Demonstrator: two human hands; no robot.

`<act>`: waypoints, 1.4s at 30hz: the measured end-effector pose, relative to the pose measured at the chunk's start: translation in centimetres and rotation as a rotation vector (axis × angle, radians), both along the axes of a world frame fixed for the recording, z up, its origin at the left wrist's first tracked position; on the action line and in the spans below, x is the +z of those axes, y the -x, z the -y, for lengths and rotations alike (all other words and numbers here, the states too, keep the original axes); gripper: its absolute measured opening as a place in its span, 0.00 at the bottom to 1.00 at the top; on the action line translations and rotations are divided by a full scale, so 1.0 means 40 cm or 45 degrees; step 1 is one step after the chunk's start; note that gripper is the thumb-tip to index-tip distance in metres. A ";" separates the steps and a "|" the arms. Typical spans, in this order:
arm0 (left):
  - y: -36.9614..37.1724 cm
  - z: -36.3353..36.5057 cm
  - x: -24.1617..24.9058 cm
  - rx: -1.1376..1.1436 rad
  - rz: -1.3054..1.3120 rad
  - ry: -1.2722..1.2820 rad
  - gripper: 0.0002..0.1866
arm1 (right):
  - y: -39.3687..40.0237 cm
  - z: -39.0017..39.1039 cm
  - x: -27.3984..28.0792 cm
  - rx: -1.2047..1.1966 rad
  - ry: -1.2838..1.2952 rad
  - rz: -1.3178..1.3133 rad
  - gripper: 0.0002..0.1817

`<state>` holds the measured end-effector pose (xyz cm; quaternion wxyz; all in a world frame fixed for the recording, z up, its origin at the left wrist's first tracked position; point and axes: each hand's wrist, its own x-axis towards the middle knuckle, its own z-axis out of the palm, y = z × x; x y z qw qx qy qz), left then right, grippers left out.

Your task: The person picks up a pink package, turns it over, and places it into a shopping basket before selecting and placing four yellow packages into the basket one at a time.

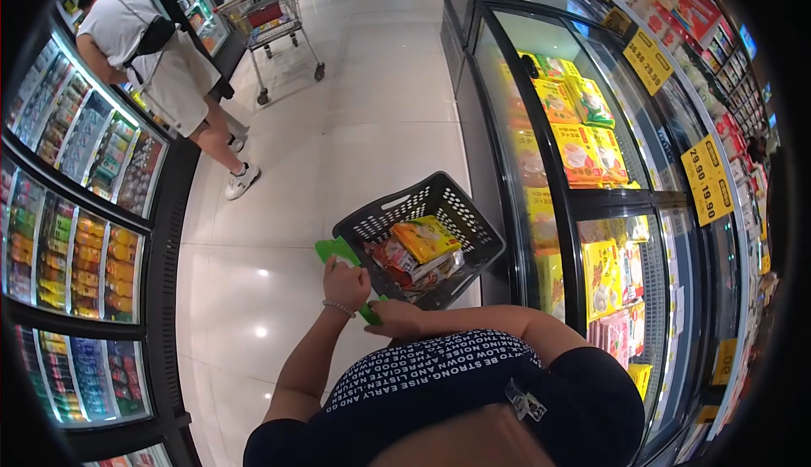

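Here's the left hand (346,279), fingers curled firmly around the green handle (333,252) at the near left edge of the black basket (435,188)! Over comes the right hand (395,319), up against the handle's lower end, though I can't tell how tightly its fingers close; the basket sits beside the freezer, a yellow packet (425,237) on top inside.

1. On the dark shirt (460,374) at the bottom, "BE STRONG", "RISE EARLY AND GO", "AND LISTEN" and "SLOW DOWN" are printed in white capitals.
2. On the nearer yellow price sign (710,180), "29.90" and "19.90" are shown.
3. On the farther yellow sign (649,61), "29.90" is displayed.
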<state>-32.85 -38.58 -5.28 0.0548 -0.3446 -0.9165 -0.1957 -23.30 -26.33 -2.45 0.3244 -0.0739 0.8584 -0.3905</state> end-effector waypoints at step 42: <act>0.129 -0.497 0.031 0.363 0.258 0.125 0.14 | 0.277 -0.483 -0.073 0.156 -0.120 0.108 0.17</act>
